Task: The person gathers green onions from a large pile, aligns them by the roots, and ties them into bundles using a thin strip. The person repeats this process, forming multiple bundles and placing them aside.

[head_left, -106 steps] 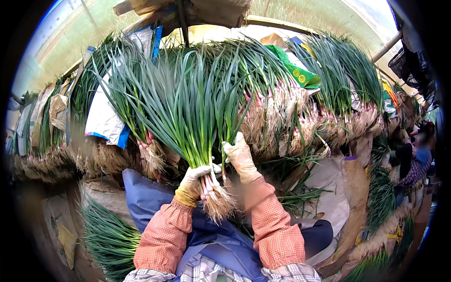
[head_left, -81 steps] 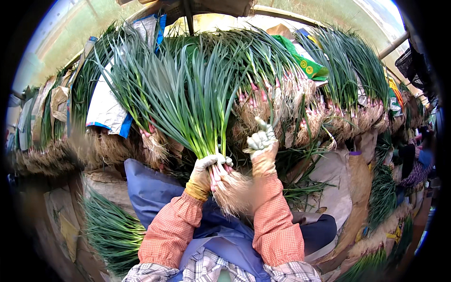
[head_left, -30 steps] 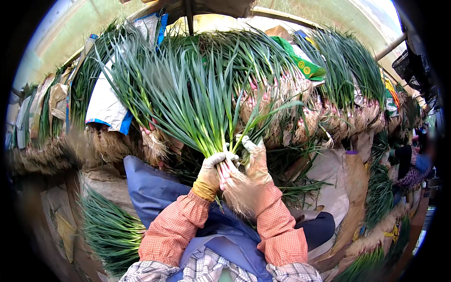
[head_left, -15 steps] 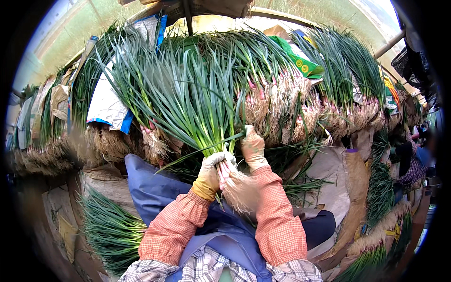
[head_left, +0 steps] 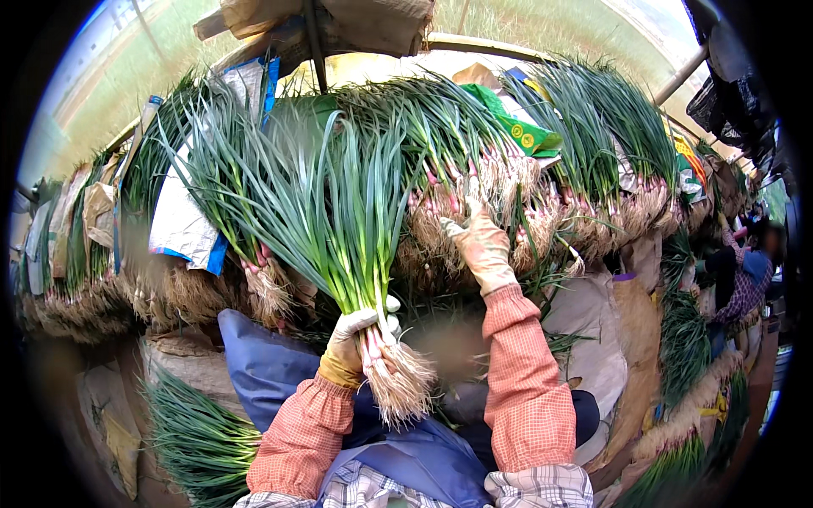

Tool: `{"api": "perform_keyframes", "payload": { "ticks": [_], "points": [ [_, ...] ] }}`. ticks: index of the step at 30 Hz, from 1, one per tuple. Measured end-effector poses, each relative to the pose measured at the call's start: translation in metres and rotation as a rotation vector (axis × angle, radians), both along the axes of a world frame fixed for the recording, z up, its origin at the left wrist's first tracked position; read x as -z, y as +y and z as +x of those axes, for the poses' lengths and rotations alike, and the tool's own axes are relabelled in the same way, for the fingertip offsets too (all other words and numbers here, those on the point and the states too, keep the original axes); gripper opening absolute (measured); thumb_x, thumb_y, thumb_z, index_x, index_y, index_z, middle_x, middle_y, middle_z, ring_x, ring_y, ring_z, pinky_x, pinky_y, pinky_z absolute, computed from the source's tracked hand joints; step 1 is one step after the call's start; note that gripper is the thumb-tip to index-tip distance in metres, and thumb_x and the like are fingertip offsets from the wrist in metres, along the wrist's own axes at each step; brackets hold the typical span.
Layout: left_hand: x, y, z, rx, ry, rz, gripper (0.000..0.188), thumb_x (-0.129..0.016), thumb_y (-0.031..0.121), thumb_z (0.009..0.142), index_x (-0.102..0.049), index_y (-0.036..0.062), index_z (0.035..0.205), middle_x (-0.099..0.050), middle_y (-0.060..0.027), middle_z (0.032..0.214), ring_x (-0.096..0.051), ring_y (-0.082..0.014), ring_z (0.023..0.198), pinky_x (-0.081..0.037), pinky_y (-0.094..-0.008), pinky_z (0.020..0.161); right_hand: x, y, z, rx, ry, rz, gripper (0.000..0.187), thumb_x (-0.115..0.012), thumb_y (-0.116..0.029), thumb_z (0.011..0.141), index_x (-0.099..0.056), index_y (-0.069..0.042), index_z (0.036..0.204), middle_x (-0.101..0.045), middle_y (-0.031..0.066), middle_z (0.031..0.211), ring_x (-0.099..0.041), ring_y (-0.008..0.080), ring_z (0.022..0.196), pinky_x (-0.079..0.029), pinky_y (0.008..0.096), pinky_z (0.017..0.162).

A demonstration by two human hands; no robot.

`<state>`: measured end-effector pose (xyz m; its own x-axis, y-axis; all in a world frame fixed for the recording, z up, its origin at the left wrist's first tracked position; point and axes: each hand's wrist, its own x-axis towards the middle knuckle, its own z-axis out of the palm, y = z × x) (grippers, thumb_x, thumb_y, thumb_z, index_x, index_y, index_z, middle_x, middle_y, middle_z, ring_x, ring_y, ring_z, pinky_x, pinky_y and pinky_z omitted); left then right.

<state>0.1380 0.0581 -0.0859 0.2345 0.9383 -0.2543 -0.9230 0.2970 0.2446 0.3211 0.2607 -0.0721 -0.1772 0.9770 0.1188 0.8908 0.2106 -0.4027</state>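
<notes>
My left hand (head_left: 345, 345), in a pale, yellow-cuffed glove, is closed round the lower stems of a bunch of green garlic (head_left: 366, 271). Its long leaves fan up and away from me, and the pinkish-white bulbs and stringy roots hang below my grip. Gloved too, my right hand (head_left: 483, 245) is raised at the near side of a long heap of green garlic (head_left: 457, 127). Thumb and forefinger are apart close to the hanging roots, with nothing visible between them. Whether the fingertips touch the roots I cannot tell.
Another green garlic bunch (head_left: 199, 423) lies at lower left. White sacking (head_left: 186, 212) and a green bag (head_left: 521, 127) lie among the heap. Blue cloth (head_left: 262, 347) covers my lap. More bunches (head_left: 684, 347) lie at right, near another person (head_left: 745, 271).
My right hand has left the held bunch's side and moved up and right to the heap's roots. My left hand has shifted slightly left and down, still holding the bunch.
</notes>
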Motion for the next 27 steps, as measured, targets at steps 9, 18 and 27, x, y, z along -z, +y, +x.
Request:
{"api": "perform_keyframes", "payload": {
  "ticks": [9, 18, 27],
  "points": [
    [0.032, 0.046, -0.020, -0.091, 0.263, 0.111, 0.047, -0.058, 0.022, 0.085, -0.054, -0.0082, 0.122, -0.061, -0.0248, 0.117, -0.058, -0.0334, 0.112, -0.048, -0.0452, 0.097, 0.029, -0.079, -0.012, -0.702, -0.007, -0.190, 0.025, -0.060, -0.031, 0.090, -0.055, -0.011, 0.105, -0.066, 0.0153, 0.079, -0.066, 0.0315, 0.066, -0.050, 0.0417, 0.059],
    [0.043, 0.031, 0.000, -0.100, 0.094, 0.005, 0.043, -0.058, 0.021, 0.082, -0.059, -0.0065, 0.114, -0.063, -0.0248, 0.110, -0.065, -0.0374, 0.083, -0.052, -0.0498, 0.087, 0.022, -0.047, -0.059, -0.140, 1.243, -0.945, 0.029, -0.064, -0.020, 0.091, -0.059, -0.005, 0.115, -0.062, -0.0001, 0.086, -0.048, 0.0064, 0.055, -0.045, 0.0209, 0.051],
    [0.052, 0.031, -0.002, -0.169, 0.265, -0.004, 0.041, -0.061, 0.023, 0.080, -0.061, -0.0050, 0.110, -0.066, -0.0210, 0.100, -0.066, -0.0328, 0.081, -0.057, -0.0453, 0.073, 0.020, -0.073, -0.048, -0.012, 2.000, -0.868, 0.035, -0.046, -0.023, 0.101, -0.055, 0.009, 0.113, -0.049, -0.0020, 0.059, -0.042, 0.0062, 0.047, -0.039, 0.0242, 0.049]
  ]
}}
